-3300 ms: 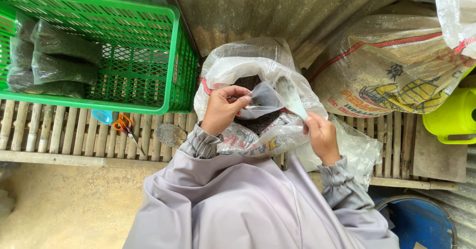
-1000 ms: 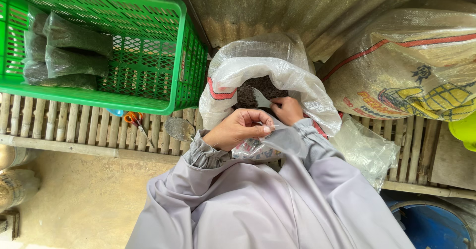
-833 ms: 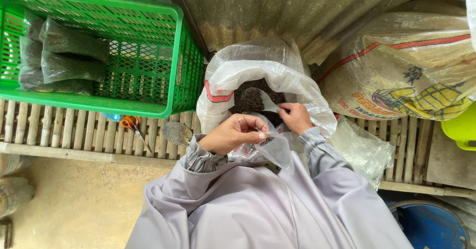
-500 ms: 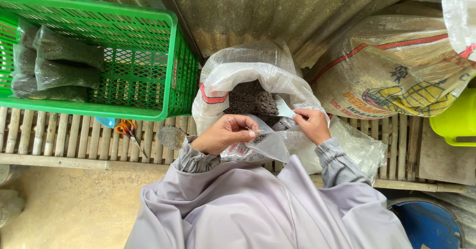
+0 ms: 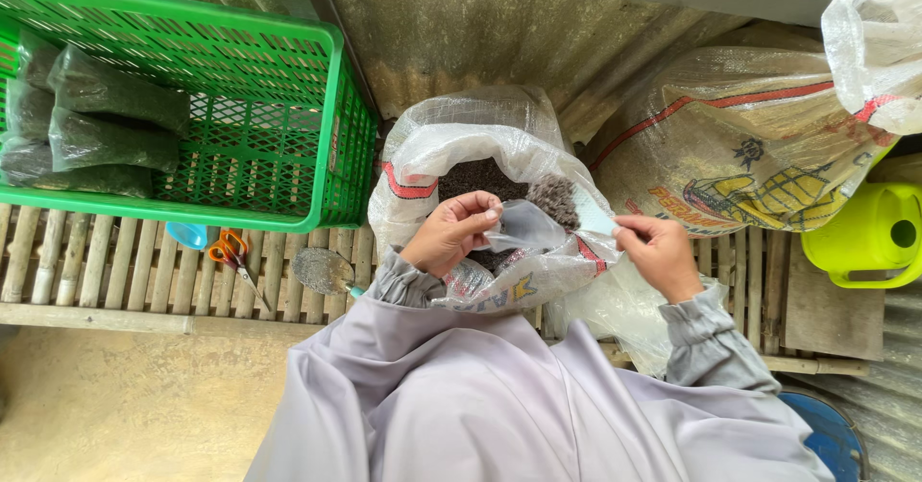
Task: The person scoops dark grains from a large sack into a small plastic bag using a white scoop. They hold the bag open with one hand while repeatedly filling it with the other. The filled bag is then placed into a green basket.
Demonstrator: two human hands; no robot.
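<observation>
**Small clear bag held open over the sack of dark soil**

Bamboo slats (image 5: pixel 115 266) make the floor of the platform where the person sits, with a corrugated wall behind. Between the knees stands an open white woven sack with a red stripe (image 5: pixel 432 156), filled with dark crumbly soil (image 5: pixel 475 177). The left hand (image 5: pixel 451 237) pinches one edge of a small clear plastic bag (image 5: pixel 528 225) between thumb and fingers; the right hand (image 5: pixel 658 252) pinches the opposite edge, so the mouth of the bag is stretched between the two hands, just over the opening of the sack. The bag seems still empty, but the plastic is thin and creased, so I cannot be sure.

At the left, a green plastic crate (image 5: pixel 327 117) already holds several clear bags packed with dark material (image 5: pixel 106 108), so part of the packing looks finished; the crate has much free room and the sack is still well filled. A small metal trowel (image 5: pixel 322 271) lies on the slats beside the left sleeve, untouched, near orange-handled scissors (image 5: pixel 230 252). A printed woven sack (image 5: pixel 740 146) and a lime-green watering can (image 5: pixel 869 237) stand at the right.
</observation>
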